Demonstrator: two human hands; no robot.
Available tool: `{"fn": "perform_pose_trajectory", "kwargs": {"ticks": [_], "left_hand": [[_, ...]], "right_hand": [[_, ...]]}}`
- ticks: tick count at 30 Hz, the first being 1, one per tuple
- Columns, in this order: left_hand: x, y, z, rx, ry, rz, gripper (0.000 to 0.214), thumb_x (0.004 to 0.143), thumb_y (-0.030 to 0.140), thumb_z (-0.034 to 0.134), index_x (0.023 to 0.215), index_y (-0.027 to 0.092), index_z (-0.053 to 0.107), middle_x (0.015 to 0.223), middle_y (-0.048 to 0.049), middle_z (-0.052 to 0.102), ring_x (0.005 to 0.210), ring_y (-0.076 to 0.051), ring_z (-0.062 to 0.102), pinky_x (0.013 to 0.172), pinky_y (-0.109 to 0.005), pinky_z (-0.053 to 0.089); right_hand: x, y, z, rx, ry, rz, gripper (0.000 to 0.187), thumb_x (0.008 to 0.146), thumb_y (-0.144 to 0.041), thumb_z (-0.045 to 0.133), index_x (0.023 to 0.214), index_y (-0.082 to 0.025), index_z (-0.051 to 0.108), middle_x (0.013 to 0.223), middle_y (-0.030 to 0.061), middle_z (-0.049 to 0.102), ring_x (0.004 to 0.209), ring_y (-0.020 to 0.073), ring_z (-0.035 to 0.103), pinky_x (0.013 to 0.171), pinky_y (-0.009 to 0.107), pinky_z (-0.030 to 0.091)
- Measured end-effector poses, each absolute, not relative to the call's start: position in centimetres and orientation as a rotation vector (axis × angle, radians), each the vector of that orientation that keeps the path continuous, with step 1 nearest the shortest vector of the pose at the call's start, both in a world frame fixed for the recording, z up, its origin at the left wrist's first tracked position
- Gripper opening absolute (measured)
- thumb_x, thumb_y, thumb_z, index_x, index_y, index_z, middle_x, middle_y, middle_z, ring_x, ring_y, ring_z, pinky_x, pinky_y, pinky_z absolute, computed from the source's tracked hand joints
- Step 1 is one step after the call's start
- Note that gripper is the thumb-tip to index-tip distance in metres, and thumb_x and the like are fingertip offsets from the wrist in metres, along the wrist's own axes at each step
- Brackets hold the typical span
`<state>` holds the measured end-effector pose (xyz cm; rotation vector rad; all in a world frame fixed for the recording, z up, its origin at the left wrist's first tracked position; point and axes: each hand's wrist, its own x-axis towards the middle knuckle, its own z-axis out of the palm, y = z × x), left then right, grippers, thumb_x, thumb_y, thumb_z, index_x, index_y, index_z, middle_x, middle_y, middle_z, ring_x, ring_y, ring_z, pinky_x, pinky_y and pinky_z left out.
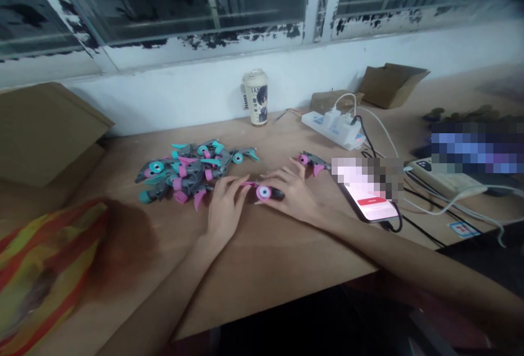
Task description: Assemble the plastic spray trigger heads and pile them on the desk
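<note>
Both hands are on one small plastic toy (264, 193) with a grey body, a pink ring and a white eye-like disc. My right hand (292, 192) closes round its dark end from the right. At the other end, the fingertips of my left hand (226, 203) pinch a thin pink part of it. Left of my hands lies a pile of similar grey, pink and teal toys (188, 173), close to my left fingers. Another such toy (313, 162), grey and pink, rests just beyond my right hand.
A phone (368, 195) with a lit screen lies on the right, beside cables and a power bank (444, 176). Farther back are a white power strip (333, 129), a coffee cup (257, 99) and a cardboard box (391, 85). A striped bag (53, 257) sits at left.
</note>
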<state>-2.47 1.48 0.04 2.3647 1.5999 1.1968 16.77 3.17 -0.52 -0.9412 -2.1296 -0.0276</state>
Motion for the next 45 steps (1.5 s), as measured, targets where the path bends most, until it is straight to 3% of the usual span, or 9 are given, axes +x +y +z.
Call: {"fn": "perform_pose_trajectory", "kwargs": {"ticks": [2, 7, 10, 13, 16, 29, 37, 45], "left_hand": [[-2.2, 0.9, 0.4, 2.374, 1.627, 1.305, 0.022, 0.088, 0.028, 0.051, 0.104, 0.021, 0.063, 0.104, -0.0067, 0.058, 0.101, -0.020, 0.056, 0.091, -0.038, 0.046], [-1.0, -0.2, 0.4, 2.136, 1.471, 1.151, 0.016, 0.083, 0.025, 0.057, 0.097, 0.021, 0.063, 0.095, -0.0032, 0.063, 0.083, -0.015, 0.062, 0.066, -0.025, 0.051], [-0.7, 0.1, -0.5, 1.967, 1.388, 1.075, 0.021, 0.081, 0.025, 0.058, 0.101, 0.021, 0.060, 0.101, -0.0040, 0.065, 0.087, -0.016, 0.063, 0.074, -0.028, 0.051], [-1.1, 0.8, -1.2, 1.835, 1.296, 1.046, 0.020, 0.082, 0.027, 0.057, 0.101, 0.020, 0.059, 0.099, -0.0042, 0.067, 0.090, -0.017, 0.064, 0.082, -0.031, 0.049], [-1.5, 1.2, -1.5, 1.772, 1.229, 0.988, 0.022, 0.079, 0.028, 0.061, 0.099, 0.019, 0.058, 0.093, -0.0042, 0.067, 0.086, -0.017, 0.063, 0.076, -0.029, 0.050], [-1.3, 1.3, -0.3, 1.685, 1.106, 0.907, 0.027, 0.074, 0.026, 0.064, 0.100, 0.018, 0.060, 0.084, -0.0020, 0.062, 0.077, -0.015, 0.058, 0.068, -0.027, 0.047], [-1.0, 1.4, 0.0, 1.665, 1.169, 0.946, 0.021, 0.075, 0.026, 0.063, 0.093, 0.016, 0.062, 0.089, -0.0052, 0.066, 0.082, -0.017, 0.062, 0.077, -0.031, 0.049], [-1.0, 2.0, -1.4, 1.663, 1.241, 1.014, 0.029, 0.074, 0.024, 0.063, 0.102, 0.017, 0.062, 0.096, -0.0060, 0.068, 0.089, -0.019, 0.064, 0.084, -0.034, 0.050]], "right_hand": [[16.8, 3.2, -0.7, -0.967, -2.117, -0.053, 0.025, 0.082, -0.044, 0.058, 0.096, -0.024, 0.065, 0.099, 0.0005, 0.069, 0.095, 0.0175, 0.058, 0.106, 0.046, 0.012], [17.0, 3.2, -1.4, -1.011, -2.145, -0.115, 0.018, 0.084, -0.031, 0.056, 0.099, -0.024, 0.064, 0.092, 0.0003, 0.070, 0.091, 0.0187, 0.057, 0.105, 0.048, 0.013], [16.8, 2.8, -1.7, -0.986, -2.142, -0.103, 0.028, 0.084, -0.030, 0.057, 0.112, -0.024, 0.058, 0.096, 0.0009, 0.070, 0.092, 0.0181, 0.058, 0.106, 0.048, 0.010], [16.5, 2.5, -2.0, -0.955, -2.164, -0.080, 0.020, 0.084, -0.031, 0.056, 0.101, -0.022, 0.060, 0.092, 0.0013, 0.070, 0.093, 0.0175, 0.058, 0.107, 0.047, 0.009], [16.4, 2.3, -2.1, -0.913, -2.194, -0.079, 0.015, 0.083, -0.034, 0.058, 0.091, -0.021, 0.062, 0.086, 0.0008, 0.069, 0.092, 0.0178, 0.057, 0.106, 0.046, 0.009], [16.3, 2.0, -2.3, -0.873, -2.185, -0.039, 0.020, 0.081, -0.036, 0.062, 0.097, -0.024, 0.064, 0.081, -0.0015, 0.068, 0.089, 0.0170, 0.056, 0.102, 0.042, 0.017], [16.2, 2.7, -2.3, -0.892, -2.171, -0.035, 0.020, 0.081, -0.039, 0.061, 0.091, -0.023, 0.065, 0.079, -0.0001, 0.066, 0.087, 0.0175, 0.054, 0.098, 0.040, 0.020], [16.0, 3.5, -2.2, -1.003, -2.184, 0.016, 0.026, 0.079, -0.047, 0.061, 0.089, -0.023, 0.065, 0.083, 0.0005, 0.065, 0.089, 0.0183, 0.052, 0.098, 0.041, 0.018]]}}
